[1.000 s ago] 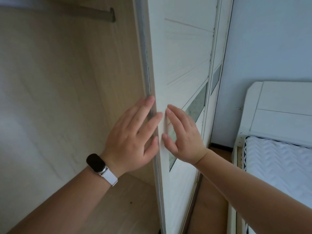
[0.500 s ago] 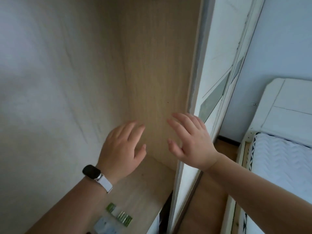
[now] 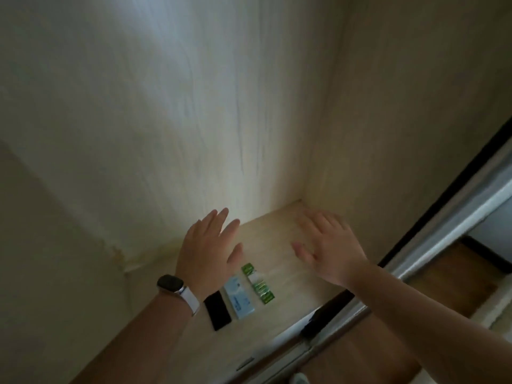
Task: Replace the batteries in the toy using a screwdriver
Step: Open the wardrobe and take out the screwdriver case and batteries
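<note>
I'm hovering my left hand (image 3: 207, 253) and right hand (image 3: 331, 252), fingers spread, gripping nothing. The green batteries (image 3: 259, 284) are lying on the shelf (image 3: 291, 303) just below my left thumb, their row slanting away from me, so the left hand is nearer.

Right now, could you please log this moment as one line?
left hand: open, above shelf | right hand: open, above shelf | batteries: on shelf

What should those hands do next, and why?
Probably lower the left hand onto the green batteries: it and the right hand hover open and empty above the shelf, and the left is nearer them.
</note>
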Demonstrator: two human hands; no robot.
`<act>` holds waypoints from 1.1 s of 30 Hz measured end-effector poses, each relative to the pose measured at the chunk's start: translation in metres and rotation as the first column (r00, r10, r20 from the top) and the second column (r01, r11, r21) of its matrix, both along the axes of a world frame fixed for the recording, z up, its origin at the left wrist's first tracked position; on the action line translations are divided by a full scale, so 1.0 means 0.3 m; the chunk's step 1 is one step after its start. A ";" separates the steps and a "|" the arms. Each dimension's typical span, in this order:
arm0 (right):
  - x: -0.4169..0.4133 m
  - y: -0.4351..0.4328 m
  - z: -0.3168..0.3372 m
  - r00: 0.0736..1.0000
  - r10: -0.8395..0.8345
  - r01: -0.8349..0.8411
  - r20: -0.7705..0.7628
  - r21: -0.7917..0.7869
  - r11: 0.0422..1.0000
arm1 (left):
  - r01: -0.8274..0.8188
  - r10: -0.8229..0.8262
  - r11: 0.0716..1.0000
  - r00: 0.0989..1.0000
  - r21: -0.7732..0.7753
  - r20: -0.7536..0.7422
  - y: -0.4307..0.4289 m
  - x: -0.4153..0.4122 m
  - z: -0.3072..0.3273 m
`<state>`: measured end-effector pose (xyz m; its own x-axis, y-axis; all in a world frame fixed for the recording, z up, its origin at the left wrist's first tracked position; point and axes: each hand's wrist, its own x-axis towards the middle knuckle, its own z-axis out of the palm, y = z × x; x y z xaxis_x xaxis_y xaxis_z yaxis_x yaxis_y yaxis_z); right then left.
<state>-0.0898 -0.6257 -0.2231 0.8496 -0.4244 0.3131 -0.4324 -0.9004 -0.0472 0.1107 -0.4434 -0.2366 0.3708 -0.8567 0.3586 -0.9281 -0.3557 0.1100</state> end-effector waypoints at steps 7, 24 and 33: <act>0.170 -0.075 -0.209 0.985 0.139 -0.121 -0.103 0.169 0.978 | -0.206 0.216 0.964 0.975 0.169 -0.043 0.053 0.031 -0.173; 0.367 -0.169 -0.727 0.883 0.379 -0.218 -0.277 0.474 0.853 | -0.403 0.546 0.788 0.808 0.466 -0.224 -0.001 0.034 -0.656; 0.403 -0.155 -1.012 0.834 0.380 -0.168 -0.401 0.471 0.866 | -0.302 0.564 0.747 0.759 0.592 -0.326 0.056 0.075 -1.023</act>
